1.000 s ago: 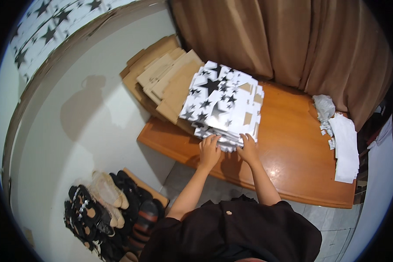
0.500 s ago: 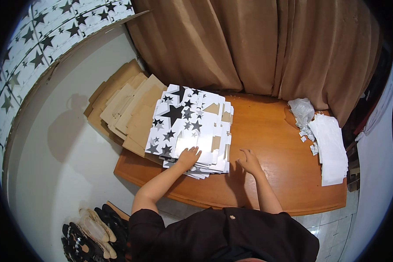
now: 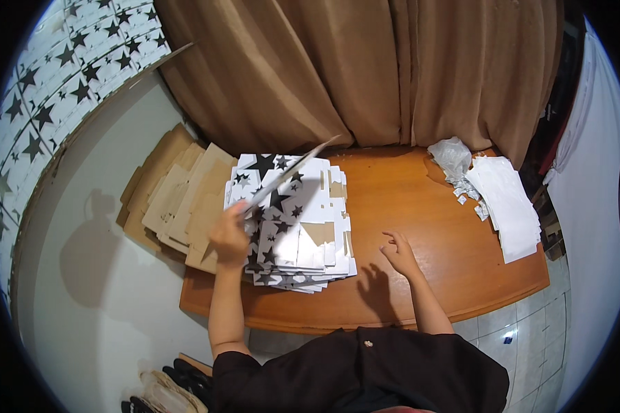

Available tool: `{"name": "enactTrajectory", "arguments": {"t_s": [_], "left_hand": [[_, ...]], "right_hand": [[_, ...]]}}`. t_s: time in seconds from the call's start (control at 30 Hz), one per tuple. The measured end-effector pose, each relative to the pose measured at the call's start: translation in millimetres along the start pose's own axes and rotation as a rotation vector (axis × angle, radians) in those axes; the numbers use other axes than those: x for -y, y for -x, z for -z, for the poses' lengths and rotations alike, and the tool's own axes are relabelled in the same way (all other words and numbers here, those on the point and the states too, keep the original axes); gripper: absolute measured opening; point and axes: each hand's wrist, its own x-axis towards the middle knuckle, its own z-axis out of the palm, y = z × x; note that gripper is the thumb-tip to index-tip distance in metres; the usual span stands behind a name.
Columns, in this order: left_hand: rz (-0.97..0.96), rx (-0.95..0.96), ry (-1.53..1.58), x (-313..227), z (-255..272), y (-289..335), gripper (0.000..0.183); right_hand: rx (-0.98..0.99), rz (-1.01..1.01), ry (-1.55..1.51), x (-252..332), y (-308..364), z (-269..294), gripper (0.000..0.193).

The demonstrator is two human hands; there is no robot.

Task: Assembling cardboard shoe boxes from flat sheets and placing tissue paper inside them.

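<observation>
My left hand (image 3: 229, 237) grips a thin flat cardboard sheet (image 3: 291, 173) by its near end. The sheet stands tilted, nearly edge-on to me, above a pile of white die-cut cardboard sheets (image 3: 331, 237) printed with black and grey stars. Cut-outs along the pile's right side show brown board. To the right of this pile, my right hand (image 3: 401, 258) hovers over the wooden table (image 3: 386, 193) with its fingers apart and nothing in it. Its shadow falls on the tabletop.
Plain brown cardboard sheets (image 3: 203, 182) fan out left of the pile, by the wall. White papers (image 3: 506, 210), a clear plastic bag (image 3: 451, 158) and small packets (image 3: 481, 208) lie at the table's right. A brown curtain (image 3: 365, 76) hangs behind; shoes (image 3: 179, 385) sit at lower left.
My left hand, which rested on the star-printed pile, has lifted a sheet and tilted it up, moving left. My right hand stays raised over the table. The whole view has shifted slightly.
</observation>
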Motion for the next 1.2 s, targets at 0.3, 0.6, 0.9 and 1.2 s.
{"name": "enactTrajectory", "arguments": {"t_s": [0.3,0.6,0.9,1.2], "left_hand": [[0.539,-0.307,0.782,-10,12,-21,0.031],[0.691,-0.089,1.377,-96,-99,1,0.029],[0.699,0.144,1.543,-194,-180,9,0.022],[0.52,0.259,1.366,-191,-244,37,0.029]], "right_hand": [[-0.623,0.141,-0.508,32,1,81,0.046],[-0.727,0.177,-0.793,-8,36,176,0.064],[-0.69,0.053,-0.925,-36,88,201,0.061],[-0.307,-0.163,-1.111,-61,114,217,0.049]]}}
